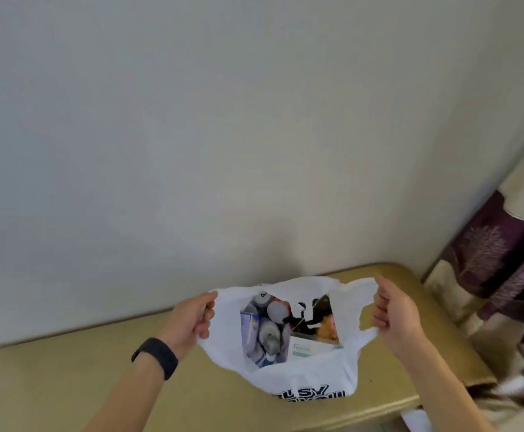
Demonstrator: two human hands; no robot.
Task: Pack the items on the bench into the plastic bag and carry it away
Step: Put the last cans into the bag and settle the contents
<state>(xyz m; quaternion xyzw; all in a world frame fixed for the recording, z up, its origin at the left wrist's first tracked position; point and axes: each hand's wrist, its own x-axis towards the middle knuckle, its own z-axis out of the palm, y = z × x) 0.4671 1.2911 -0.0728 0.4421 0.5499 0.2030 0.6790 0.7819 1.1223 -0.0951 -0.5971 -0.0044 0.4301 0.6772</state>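
Observation:
A white plastic bag [304, 374] with black lettering stands on the tan bench [67, 363], its mouth pulled wide. My left hand [190, 321], a black band on its wrist, grips the bag's left handle. The right handle is gripped in my right hand [393, 316]. Inside the bag lie several grey cans [268, 333], a white box [309, 347], a pale blue packet [249, 327] and a black and orange item [320, 316].
A plain pale wall rises directly behind the bench. A purple and cream patterned curtain [500, 254] hangs at the right, close to the bench's end. Something white [415, 419] lies on the floor below the bench's front right corner.

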